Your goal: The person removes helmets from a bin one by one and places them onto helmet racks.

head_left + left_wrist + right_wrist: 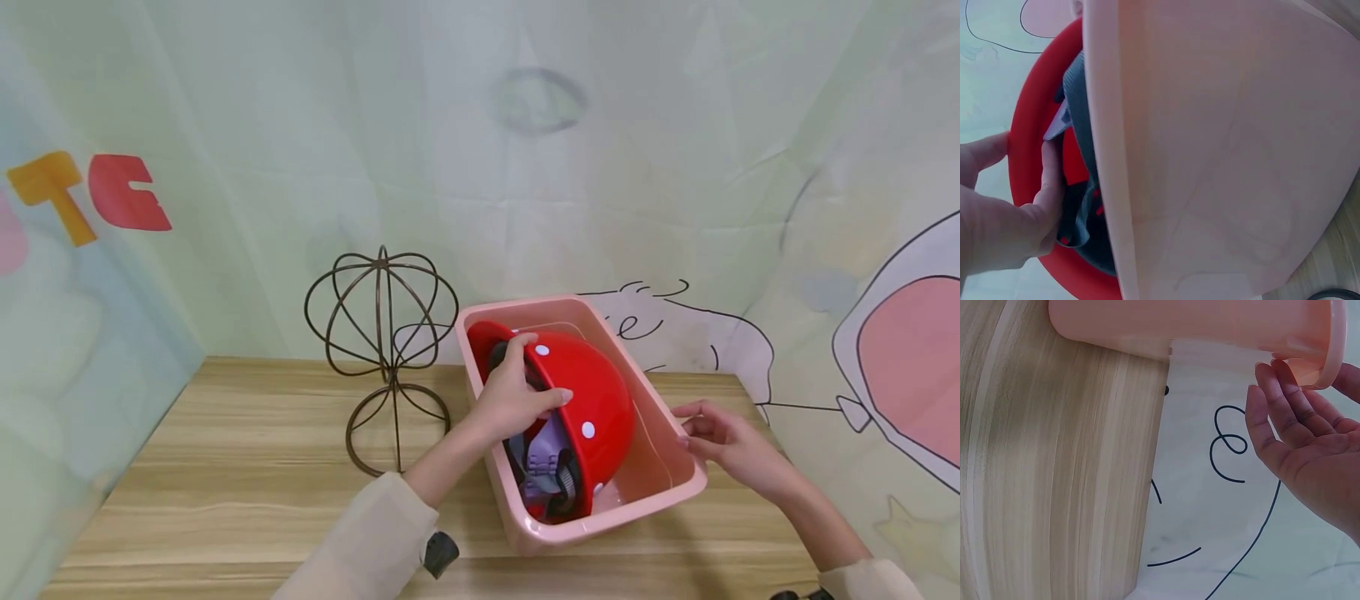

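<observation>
A red helmet (pixel 603 379) with white dots lies on its side in a pink plastic bin (pixel 633 510), its open underside facing left. Dark straps and purple padding (pixel 547 442) show inside it. My left hand (pixel 510 400) grips the helmet's near brim, with the thumb on the outer shell and the fingers inside the edge; the left wrist view shows this pinch on the red brim (pixel 1022 125). On the bin's right side, my right hand (pixel 727 446) holds the rim between thumb and fingers. From the right wrist, its fingers (pixel 1279 403) appear under the lip.
Left of the bin, a dark wire stand (pixel 386 350) with a round cage top stands on the wooden table (pixel 247 475). A printed cloth backdrop (pixel 420 150) with letters and line drawings hangs behind and along both sides.
</observation>
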Motion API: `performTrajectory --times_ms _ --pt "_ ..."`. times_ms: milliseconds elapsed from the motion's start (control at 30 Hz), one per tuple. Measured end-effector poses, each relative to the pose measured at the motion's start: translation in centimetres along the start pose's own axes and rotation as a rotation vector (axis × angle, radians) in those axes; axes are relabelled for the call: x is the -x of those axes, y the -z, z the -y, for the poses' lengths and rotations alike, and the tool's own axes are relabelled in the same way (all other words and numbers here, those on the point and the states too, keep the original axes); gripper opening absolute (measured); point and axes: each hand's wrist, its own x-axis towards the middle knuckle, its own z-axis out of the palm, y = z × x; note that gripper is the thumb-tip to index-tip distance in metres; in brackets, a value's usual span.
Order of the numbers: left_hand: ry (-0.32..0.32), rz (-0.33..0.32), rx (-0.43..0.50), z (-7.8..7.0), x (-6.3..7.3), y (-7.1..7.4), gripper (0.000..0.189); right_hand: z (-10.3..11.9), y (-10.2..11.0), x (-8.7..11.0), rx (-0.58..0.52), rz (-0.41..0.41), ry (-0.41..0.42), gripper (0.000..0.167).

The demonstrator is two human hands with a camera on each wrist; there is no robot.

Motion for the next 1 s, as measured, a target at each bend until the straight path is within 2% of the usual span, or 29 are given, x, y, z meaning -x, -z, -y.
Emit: performTrajectory --times_ms 433,667,833,1000 --pt "0.051 -0.009 0.085 -0.2 0.1 -0.2 0.068 -0.3 0.1 0.0 0.003 0.007 0.001 0.037" --pt "0.075 -0.034 0.189 0.3 0.4 -0.1 0.066 -0.3 0.2 0.1 0.001 0.011 -0.002 0.038" --pt "0.072 -0.029 0.251 0.8 0.6 0.2 0.066 -0.3 0.2 0.1 -0.016 0.023 -0.020 0.039" --pt "0.052 -0.010 0.275 1.4 0.7 0.5 0.064 -0.1 0.2 0.0 -0.013 0.021 -0.040 0.040"
